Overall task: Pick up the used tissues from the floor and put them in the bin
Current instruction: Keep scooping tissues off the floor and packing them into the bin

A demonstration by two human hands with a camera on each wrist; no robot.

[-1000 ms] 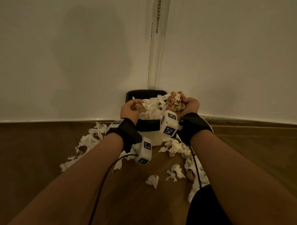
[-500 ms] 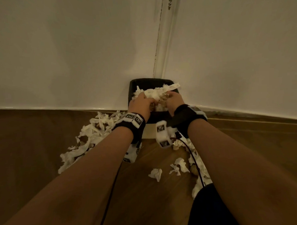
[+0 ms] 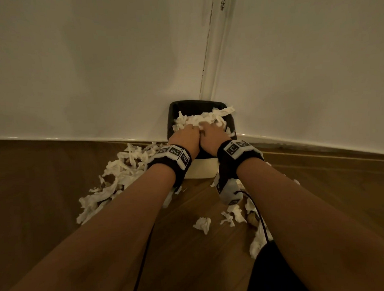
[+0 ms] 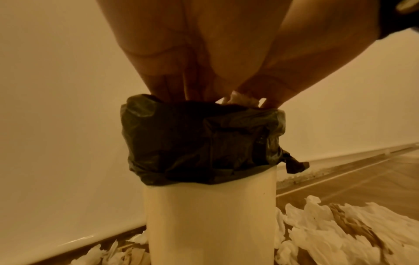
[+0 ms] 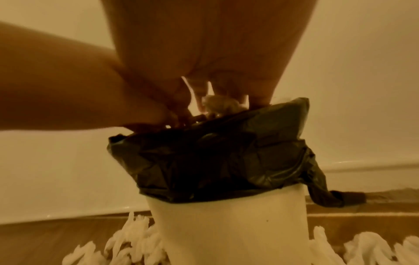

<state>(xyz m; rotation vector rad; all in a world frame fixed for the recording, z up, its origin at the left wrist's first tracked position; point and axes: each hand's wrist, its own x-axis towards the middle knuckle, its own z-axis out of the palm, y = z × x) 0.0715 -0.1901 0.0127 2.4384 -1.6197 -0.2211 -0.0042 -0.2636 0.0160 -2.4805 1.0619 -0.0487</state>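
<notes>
1. Both hands have come down since the earlier frames: a second ago they were raised over the bin clutching wads of tissue, and now they are pushed into its mouth.

2. Head view: the left hand (image 3: 183, 137) and the right hand (image 3: 212, 137) lie side by side, touching, knuckles up, pressing on the heap of crumpled white tissues (image 3: 204, 119) that fills the small cream plastic bin (image 3: 201, 172) lined with a black plastic bag (image 3: 174, 109). The bin stands in the corner where two white walls (image 3: 86, 72) meet. More loose white tissues (image 3: 114, 180) lie scattered on the brown wooden floor (image 3: 47, 204) to the left of the bin, a single small wad (image 3: 202, 224) sits between the forearms, and others lie to the right. Each wrist wears a black band with printed square markers (image 3: 173, 153).

3. Left wrist view: the left hand's fingers (image 4: 172, 71) point straight down and disappear behind the bag's folded rim (image 4: 199, 136), with a bit of tissue showing beside them. Whether the fingertips are curled round tissue inside I cannot tell.

4. Right wrist view: the right hand's fingers (image 5: 229, 86) also reach down into the bin's mouth, with a wad of tissue at their tips; their grip is hidden too. The left forearm (image 5: 56, 86) crosses in from the left.
</notes>
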